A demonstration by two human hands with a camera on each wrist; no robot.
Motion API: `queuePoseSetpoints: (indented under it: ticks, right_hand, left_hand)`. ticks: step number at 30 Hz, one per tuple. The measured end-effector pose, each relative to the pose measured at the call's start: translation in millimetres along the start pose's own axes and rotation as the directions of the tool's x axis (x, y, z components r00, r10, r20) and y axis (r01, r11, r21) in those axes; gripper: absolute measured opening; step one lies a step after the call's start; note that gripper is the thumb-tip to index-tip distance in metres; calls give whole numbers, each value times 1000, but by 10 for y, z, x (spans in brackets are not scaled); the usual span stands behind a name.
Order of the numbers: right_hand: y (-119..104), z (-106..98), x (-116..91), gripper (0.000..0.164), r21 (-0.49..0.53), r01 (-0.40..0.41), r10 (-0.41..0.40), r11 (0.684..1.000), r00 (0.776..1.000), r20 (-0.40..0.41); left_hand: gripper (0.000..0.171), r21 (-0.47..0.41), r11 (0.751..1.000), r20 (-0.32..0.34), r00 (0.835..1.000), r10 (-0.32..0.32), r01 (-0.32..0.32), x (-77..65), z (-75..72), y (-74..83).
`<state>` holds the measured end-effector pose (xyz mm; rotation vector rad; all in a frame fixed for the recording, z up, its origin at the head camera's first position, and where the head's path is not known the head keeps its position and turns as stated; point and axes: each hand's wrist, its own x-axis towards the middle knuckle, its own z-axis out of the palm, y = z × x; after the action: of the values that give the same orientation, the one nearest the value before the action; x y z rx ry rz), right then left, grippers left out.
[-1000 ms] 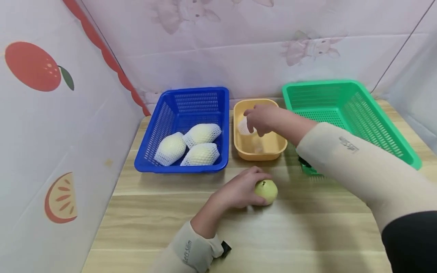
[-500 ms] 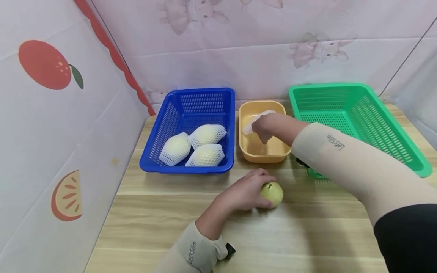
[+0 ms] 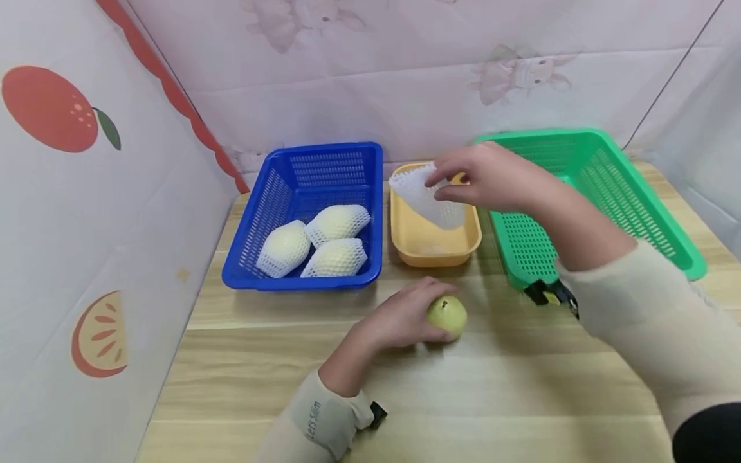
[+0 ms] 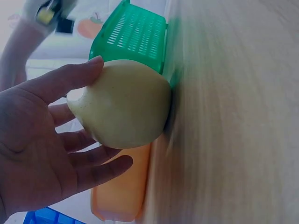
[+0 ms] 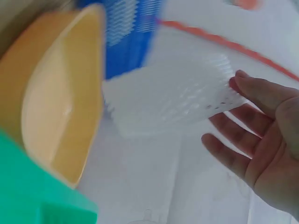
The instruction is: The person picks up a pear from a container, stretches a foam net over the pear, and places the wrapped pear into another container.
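Observation:
My left hand (image 3: 408,316) holds a yellow-green pear (image 3: 448,316) on the wooden table, stem up. In the left wrist view the thumb and fingers wrap one side of the pear (image 4: 128,105). Over the yellow bin (image 3: 431,258), my right hand (image 3: 492,177) pinches a white foam net sleeve (image 3: 425,196) between thumb and fingertips. The right wrist view shows this sleeve (image 5: 170,93) hanging flat, with no fruit in it, and the other fingers loosely bent below.
A blue basket (image 3: 231,276) at the left holds three pale fruits in foam nets (image 3: 336,257). To the right stands a green basket (image 3: 654,199). A fabric backdrop (image 3: 370,109) rises behind the containers. The wooden table (image 3: 260,373) runs toward the front.
My right hand has reached into the yellow bin, taken hold of a foam net sleeve and lifted it up. My left hand keeps its grip on the pear in place.

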<state>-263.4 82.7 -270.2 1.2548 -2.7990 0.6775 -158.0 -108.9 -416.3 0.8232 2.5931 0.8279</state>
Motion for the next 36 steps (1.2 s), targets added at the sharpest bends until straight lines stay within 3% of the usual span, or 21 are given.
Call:
queuePoseSetpoints:
  ticks: [2, 6, 10, 13, 16, 18, 20, 24, 28, 36]
  right_hand:
    - [-5, 63, -250, 20, 66, 47, -35, 997, 982, -183]
    - [18, 321, -682, 20, 292, 108, 30, 950, 902, -430]
    - [13, 567, -881, 22, 519, 225, 109, 825, 837, -536]
    - [-23, 660, -960, 22, 591, 326, 112, 738, 804, -584]
    - [-75, 690, -1012, 22, 606, 392, 84, 692, 790, -607]
    - [-102, 687, -1032, 24, 606, 407, 58, 683, 797, -601]
    - [-117, 672, -1041, 29, 595, 399, 30, 697, 814, -580]
    - [-130, 667, -1045, 33, 562, 359, -21, 745, 856, -517]
    - [-127, 697, -1043, 34, 518, 325, -76, 791, 893, -444]
    - [-80, 701, -1067, 29, 522, 264, -136, 811, 953, -271]
  left_hand:
    - [70, -9, 1000, -3, 1000, 4, -4, -1, -23, 1]
    - [76, -27, 1000, 0, 1000, 4, -4, -3, -63, 6]
    - [81, -68, 998, -13, 1000, -8, 7, -55, -146, -4]
    - [90, -70, 995, -13, 998, -67, 66, -173, -258, 63]
    - [94, -52, 991, -27, 992, -124, 122, -355, -420, 166]
    - [94, -59, 990, -82, 988, -134, 130, -464, -526, 228]
    - [88, -99, 990, -162, 979, -120, 105, -531, -607, 266]
    - [73, -173, 985, -295, 955, -27, -25, -507, -636, 292]
    - [61, -184, 978, -321, 947, 33, -97, -429, -570, 285]
    - [45, -191, 979, -307, 952, 5, -67, -357, -470, 274]
